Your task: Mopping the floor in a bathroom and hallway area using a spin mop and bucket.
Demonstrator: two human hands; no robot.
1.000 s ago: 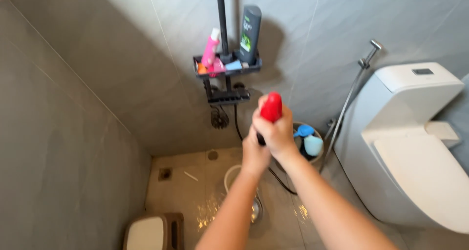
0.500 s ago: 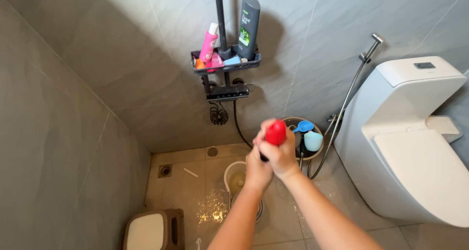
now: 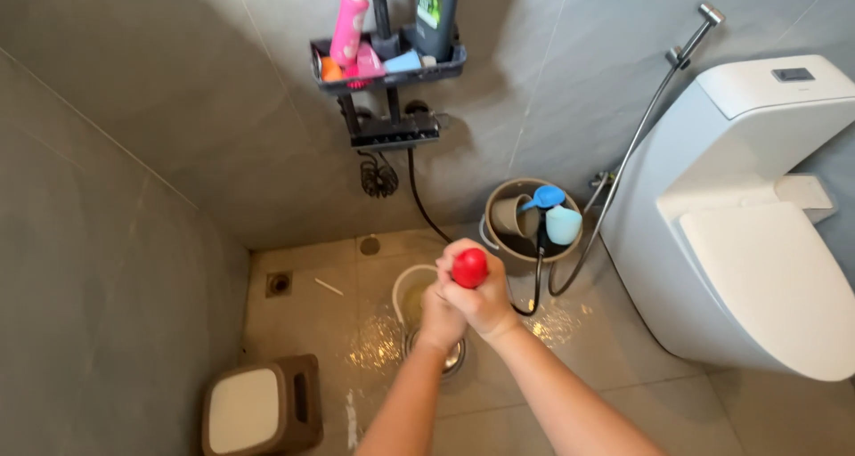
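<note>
Both my hands are clasped around one upright handle with a round red end (image 3: 469, 267). My left hand (image 3: 439, 321) grips lower and my right hand (image 3: 488, 305) wraps over it just under the red end. The handle's shaft is hidden inside my fists. Its lower end reaches a shiny metal round piece (image 3: 443, 356) on the wet floor, and my arms mostly cover that piece. A pale round white-rimmed bowl (image 3: 408, 289) sits on the floor just behind my hands.
A white toilet (image 3: 757, 242) fills the right side, with a spray hose (image 3: 655, 91) beside it. A brown bucket (image 3: 499, 193) holding scoops stands by the wall. A rack of bottles (image 3: 392, 60) hangs above. A small brown stool (image 3: 263, 407) and a floor drain (image 3: 279, 283) lie left.
My hands and the red-ended handle have dropped from chest height down toward the floor. The view has tilted downward with them.
</note>
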